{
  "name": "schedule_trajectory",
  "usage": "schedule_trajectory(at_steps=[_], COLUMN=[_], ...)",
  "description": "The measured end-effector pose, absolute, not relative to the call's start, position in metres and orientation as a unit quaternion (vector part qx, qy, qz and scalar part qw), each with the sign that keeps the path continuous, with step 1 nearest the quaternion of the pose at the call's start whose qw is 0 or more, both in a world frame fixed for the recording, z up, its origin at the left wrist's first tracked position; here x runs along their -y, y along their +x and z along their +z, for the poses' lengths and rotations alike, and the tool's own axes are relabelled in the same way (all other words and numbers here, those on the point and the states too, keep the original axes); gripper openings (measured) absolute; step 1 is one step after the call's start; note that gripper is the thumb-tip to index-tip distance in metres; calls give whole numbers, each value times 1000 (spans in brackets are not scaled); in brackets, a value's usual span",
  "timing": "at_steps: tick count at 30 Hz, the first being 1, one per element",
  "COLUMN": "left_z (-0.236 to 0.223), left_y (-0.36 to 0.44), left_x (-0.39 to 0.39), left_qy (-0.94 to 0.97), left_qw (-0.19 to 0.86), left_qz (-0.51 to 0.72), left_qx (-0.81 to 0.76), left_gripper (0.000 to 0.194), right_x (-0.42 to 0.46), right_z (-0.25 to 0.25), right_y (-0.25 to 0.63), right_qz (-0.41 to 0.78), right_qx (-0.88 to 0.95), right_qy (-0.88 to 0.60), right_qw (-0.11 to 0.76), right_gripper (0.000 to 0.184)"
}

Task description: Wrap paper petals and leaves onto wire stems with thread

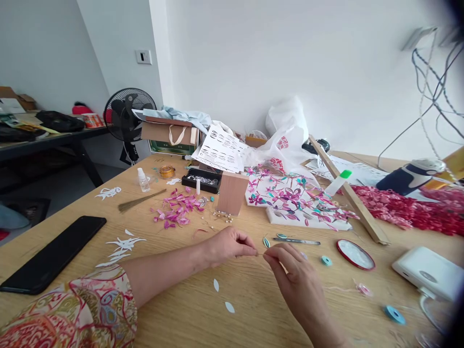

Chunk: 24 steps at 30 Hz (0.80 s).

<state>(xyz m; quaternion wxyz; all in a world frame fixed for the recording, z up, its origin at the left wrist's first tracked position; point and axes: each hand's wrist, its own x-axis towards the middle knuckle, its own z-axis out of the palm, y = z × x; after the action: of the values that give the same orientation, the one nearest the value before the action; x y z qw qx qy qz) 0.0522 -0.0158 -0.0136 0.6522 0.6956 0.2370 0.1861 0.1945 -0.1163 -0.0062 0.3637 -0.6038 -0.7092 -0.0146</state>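
My left hand (pixel 232 244) and my right hand (pixel 295 270) meet over the middle of the wooden table, fingertips pinched. A thin brown wire (pixel 260 254) runs across the small gap between them, gripped from both sides. What else the fingers may cover is hidden. Just beyond my right fingertips lie green-edged leaf pieces (pixel 266 242) and a pen (pixel 297 240). Two white leaf-shaped cutouts (pixel 216 285) rest on the table below my wrists. Teal thread spools (pixel 326 261) sit to the right of my right hand.
A black phone (pixel 54 253) and white paper strips (pixel 121 249) lie at left. Pink petals (pixel 177 208), a wooden block (pixel 232 193) and wrapped flower sprays (pixel 290 193) spread behind my hands. A wooden bar (pixel 351 195), red-rimmed dish (pixel 355 254) and white device (pixel 427 270) occupy the right.
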Motion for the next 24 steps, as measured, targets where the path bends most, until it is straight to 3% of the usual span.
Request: schedule_trajectory(at_steps=[4, 6, 9, 12, 15, 20, 24], left_z=[-14, -16, -16, -15, -14, -14, -14], left_y=[49, 49, 52, 54, 53, 51, 54], left_x=[20, 20, 18, 15, 13, 14, 15], left_qy=[914, 927, 858, 689, 559, 524, 626], left_qw=[294, 243, 387, 632, 767, 801, 713], left_qz=[261, 270, 282, 221, 157, 129, 166], left_qx=[-103, -89, -187, -277, -273, -259, -270], left_gripper=[18, 22, 14, 12, 19, 18, 12], right_x=[112, 109, 108, 112, 115, 116, 116], right_z=[-17, -24, -25, -19, -13, -11, -11], right_y=[195, 198, 202, 203, 202, 201, 199], right_qz=[140, 223, 238, 115, -1, -34, -18], right_qx=[601, 566, 574, 639, 702, 746, 728], right_qy=[-688, -687, -662, -640, -603, -564, -584], right_qw=[382, 397, 419, 412, 379, 351, 358], right_gripper=[22, 23, 16, 16, 13, 16, 18])
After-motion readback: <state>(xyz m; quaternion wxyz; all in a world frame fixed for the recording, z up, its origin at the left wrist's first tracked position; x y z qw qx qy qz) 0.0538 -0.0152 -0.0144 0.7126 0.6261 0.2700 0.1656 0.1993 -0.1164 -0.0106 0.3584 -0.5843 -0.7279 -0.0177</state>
